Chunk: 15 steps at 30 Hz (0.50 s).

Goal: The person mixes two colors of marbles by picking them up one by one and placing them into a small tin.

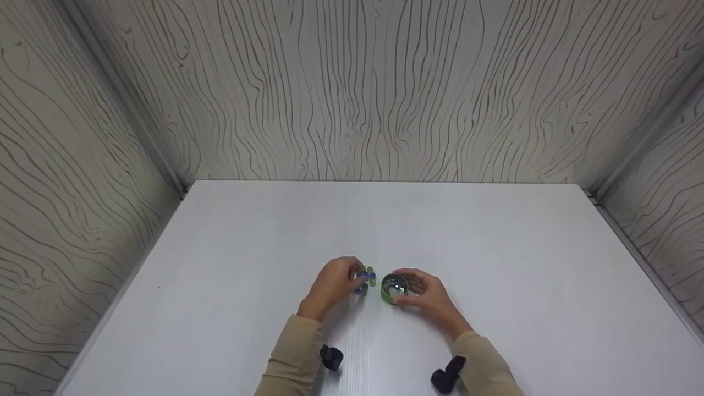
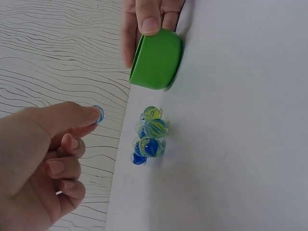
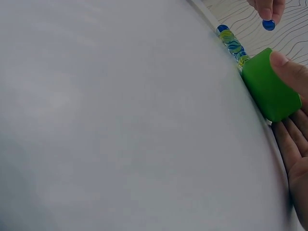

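My left hand (image 1: 334, 281) pinches a blue glass marble (image 2: 99, 114) between thumb and forefinger, held above the table. The other fingers of that hand are curled. Below and beside it, a cluster of several blue and yellow-green swirled marbles (image 2: 155, 128) sits on the white surface. To the right of the cluster, my right hand (image 1: 432, 296) holds a small green cup (image 2: 159, 60), its thumb on the near side and fingers behind. In the head view the cup's mouth faces up, and shiny glassy shapes show inside; how many is unclear.
The white table (image 1: 247, 231) extends around both hands to panels with a dark wood-grain line pattern, at the back (image 1: 352, 99) and both sides. A black wrist-camera mount (image 1: 331, 357) sits by the left sleeve, and another (image 1: 448, 375) by the right.
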Available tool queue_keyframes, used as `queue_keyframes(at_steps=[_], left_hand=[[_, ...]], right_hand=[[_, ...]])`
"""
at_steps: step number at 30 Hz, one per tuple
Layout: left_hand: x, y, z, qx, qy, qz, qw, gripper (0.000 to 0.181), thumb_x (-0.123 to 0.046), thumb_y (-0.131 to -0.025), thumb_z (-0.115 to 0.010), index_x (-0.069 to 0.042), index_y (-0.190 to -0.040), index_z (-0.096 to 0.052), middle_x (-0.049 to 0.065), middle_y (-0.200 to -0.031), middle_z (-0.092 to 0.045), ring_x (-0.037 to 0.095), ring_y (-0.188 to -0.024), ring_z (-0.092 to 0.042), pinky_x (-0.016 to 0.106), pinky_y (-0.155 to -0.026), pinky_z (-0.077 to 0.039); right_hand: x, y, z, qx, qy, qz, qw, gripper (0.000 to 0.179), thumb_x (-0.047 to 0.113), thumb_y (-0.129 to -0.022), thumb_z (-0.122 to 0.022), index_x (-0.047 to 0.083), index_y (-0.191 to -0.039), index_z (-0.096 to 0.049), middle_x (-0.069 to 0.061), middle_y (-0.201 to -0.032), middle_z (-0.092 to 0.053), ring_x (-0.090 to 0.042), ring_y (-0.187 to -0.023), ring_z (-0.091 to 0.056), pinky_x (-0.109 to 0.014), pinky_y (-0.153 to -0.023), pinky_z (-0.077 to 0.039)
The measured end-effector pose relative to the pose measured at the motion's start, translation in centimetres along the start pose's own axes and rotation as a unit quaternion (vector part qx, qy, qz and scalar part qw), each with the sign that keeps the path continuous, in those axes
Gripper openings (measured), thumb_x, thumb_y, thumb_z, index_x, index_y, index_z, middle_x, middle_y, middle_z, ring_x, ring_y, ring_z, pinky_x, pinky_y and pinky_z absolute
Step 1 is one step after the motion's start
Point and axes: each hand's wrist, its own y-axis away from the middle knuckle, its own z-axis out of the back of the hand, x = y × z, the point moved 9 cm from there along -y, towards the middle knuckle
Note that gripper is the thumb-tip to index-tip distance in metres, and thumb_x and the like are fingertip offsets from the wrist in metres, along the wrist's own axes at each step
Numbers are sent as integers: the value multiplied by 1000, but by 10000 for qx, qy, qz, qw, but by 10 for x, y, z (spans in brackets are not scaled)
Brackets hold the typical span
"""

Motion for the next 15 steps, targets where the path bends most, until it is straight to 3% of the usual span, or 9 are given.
queue_keyframes(at_steps=[15], left_hand=[[-15,2,0,86,97,35,9999,17,-14,-87,-68,-5,-102,-70,4,-83,-65,6,-69,-48,18,-61,-42]], right_hand=[[1,1,0,-47,57,47,10000,65,17,-72,-83,2,-130,-56,-20,-135,-58,-36,-129,-53,-32,-105,-46]])
